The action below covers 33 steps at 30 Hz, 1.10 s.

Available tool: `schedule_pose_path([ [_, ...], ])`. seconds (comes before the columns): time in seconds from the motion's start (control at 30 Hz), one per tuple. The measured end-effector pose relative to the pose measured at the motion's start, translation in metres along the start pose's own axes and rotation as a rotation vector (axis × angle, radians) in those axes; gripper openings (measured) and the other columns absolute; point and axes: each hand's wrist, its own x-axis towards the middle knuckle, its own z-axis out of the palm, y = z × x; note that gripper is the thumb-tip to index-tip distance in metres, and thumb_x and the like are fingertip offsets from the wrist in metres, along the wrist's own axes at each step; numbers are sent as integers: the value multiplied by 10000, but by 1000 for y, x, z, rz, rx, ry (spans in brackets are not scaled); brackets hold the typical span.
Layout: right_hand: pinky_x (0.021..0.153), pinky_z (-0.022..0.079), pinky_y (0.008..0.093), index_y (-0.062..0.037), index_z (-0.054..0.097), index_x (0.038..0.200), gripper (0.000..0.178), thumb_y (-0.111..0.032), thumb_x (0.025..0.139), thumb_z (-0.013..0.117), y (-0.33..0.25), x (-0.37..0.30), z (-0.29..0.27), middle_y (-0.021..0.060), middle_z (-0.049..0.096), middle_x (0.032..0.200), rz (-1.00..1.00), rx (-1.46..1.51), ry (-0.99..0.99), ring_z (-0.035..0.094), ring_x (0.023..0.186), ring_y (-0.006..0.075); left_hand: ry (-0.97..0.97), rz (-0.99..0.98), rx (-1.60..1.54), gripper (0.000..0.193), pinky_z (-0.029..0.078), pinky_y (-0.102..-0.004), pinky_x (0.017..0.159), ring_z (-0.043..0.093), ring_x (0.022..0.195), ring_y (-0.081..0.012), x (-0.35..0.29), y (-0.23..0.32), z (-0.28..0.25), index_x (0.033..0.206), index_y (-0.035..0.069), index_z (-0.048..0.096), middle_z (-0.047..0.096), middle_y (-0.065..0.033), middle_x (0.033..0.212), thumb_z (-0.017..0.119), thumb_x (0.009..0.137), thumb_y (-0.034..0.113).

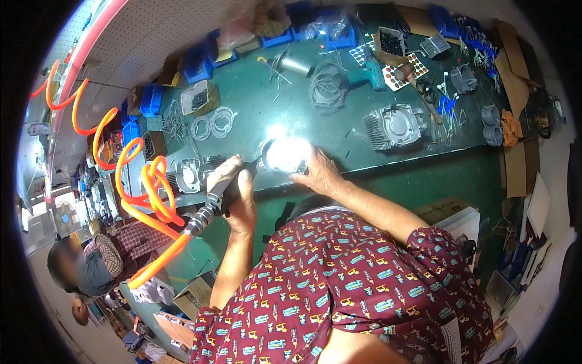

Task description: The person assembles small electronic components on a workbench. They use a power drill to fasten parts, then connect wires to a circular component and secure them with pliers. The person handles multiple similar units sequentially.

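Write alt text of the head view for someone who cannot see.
A person's left-hand grip holds a black tool on an orange coiled hose; the right-hand grip touches a part washed out by glare. Metal parts and blue bins sit on the green workbench.

pale perforated panelling (pixel 151 33) backs a green workbench (pixel 257 106) above a green floor (pixel 412 189).

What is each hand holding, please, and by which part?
The left hand grips the dark tool around its body; the right hand holds the glare-whitened part at its right edge.
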Motion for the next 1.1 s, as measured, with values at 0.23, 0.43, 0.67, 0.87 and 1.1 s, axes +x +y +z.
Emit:
schedule_pose_path([
  [0.23,1047,448,505,-78,284,1511,940,-380,795,813,5,4,1,250,515,1359,-16,-15,5,514,1276,423,-163,-165,106,282,515,-365,965,643,1067,-217,34,8,-1,1147,-20,611,665,-140,1132,694,878,-18],
  [0.43,1042,450,510,-109,273,1507,948,-374,783,824,-3,6,-5,228,513,1391,-63,65,-19,503,1293,423,-280,-330,5,264,517,-338,953,633,1050,-179,57,-2,6,1101,21,600,670,-92,1109,679,862,-61],
  [0.67,1048,448,500,-112,295,1496,941,-339,765,842,4,8,-3,216,504,1406,-71,66,-4,487,1312,414,-193,-336,-120,237,530,-346,891,634,990,-170,57,-8,19,1026,38,611,670,-76,1028,711,838,-66],
  [0.87,1078,417,495,-99,302,1503,947,-226,741,851,15,11,7,204,502,1410,-238,171,98,483,1311,406,-158,-246,27,283,532,-316,888,628,1012,-159,50,15,20,1100,30,638,662,-66,1088,707,841,-64],
  [1.1,1039,438,529,-108,290,1522,989,-353,739,840,23,11,20,291,507,1367,-138,126,121,500,1257,461,27,-103,56,309,512,-340,929,649,1011,-195,77,65,-43,1132,-18,628,685,-110,1095,725,841,20],
])
